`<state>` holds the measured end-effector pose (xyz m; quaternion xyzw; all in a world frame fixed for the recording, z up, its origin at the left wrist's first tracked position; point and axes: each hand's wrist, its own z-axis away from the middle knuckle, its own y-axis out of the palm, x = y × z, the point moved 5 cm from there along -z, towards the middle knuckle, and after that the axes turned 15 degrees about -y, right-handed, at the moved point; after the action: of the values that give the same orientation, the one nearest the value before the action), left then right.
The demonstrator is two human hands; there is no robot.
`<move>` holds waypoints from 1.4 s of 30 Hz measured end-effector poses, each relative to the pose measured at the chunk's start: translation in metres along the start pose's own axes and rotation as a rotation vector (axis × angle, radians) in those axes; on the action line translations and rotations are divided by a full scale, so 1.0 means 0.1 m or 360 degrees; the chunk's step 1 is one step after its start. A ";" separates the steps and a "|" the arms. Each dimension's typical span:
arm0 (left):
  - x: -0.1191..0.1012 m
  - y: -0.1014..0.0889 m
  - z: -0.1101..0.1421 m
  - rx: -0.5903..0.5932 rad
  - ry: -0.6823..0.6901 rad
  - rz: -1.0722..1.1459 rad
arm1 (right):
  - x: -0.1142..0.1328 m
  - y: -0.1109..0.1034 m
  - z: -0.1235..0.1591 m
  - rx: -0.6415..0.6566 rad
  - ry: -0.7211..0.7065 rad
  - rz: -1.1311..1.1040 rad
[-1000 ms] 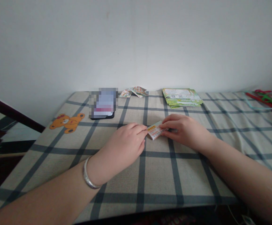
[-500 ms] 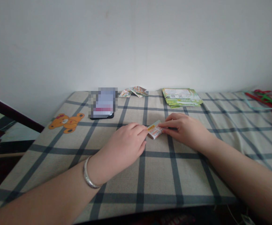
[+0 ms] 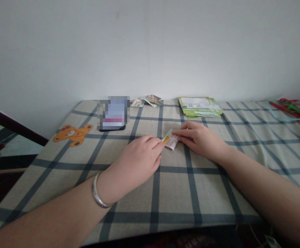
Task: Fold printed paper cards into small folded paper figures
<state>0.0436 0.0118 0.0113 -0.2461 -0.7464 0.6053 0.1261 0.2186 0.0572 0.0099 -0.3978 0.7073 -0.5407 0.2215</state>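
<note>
A small folded printed paper (image 3: 171, 142), white with yellow and orange print, lies on the checked tablecloth between my hands. My left hand (image 3: 139, 156), a silver bangle on its wrist, holds the paper's left edge with its fingertips. On the other side, my right hand (image 3: 203, 139) pinches the upper right edge between thumb and fingers. The undersides of my left fingers are hidden. Farther back rests a stack of green and white leaflets (image 3: 200, 106), and to its left several folded paper pieces (image 3: 148, 100) sit against the wall.
A phone (image 3: 113, 115) with a blurred screen lies at the back left. Beside it is an orange bear figure (image 3: 73, 135) on the checked tablecloth (image 3: 129, 213). Red, green and pale blue ribbons (image 3: 295, 110) lie at the far right. A white wall (image 3: 150, 51) borders the table's back.
The folded paper has turned slightly between my fingers, its top tipping away from me. My right hand has shifted a little left and away from me. My left hand has stayed nearly still.
</note>
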 end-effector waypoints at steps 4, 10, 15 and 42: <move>0.00 0.02 0.00 0.0000 0.0004 -0.0006 | 0.00 0.01 -0.01 0.0020 -0.0053 -0.0017; 0.01 0.02 0.00 0.0003 -0.0008 0.0003 | -0.02 0.03 -0.02 0.0056 -0.0103 -0.0038; 0.00 0.01 0.00 -0.0019 0.0014 0.0006 | -0.02 0.01 -0.03 0.0034 -0.0145 -0.0036; -0.03 0.00 0.01 0.0048 -0.0020 0.0032 | 0.02 -0.02 0.01 0.0082 -0.0029 0.0020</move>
<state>0.0456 0.0094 0.0119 -0.2479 -0.7354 0.6193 0.1191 0.2190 0.0551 0.0121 -0.3924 0.6936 -0.5537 0.2415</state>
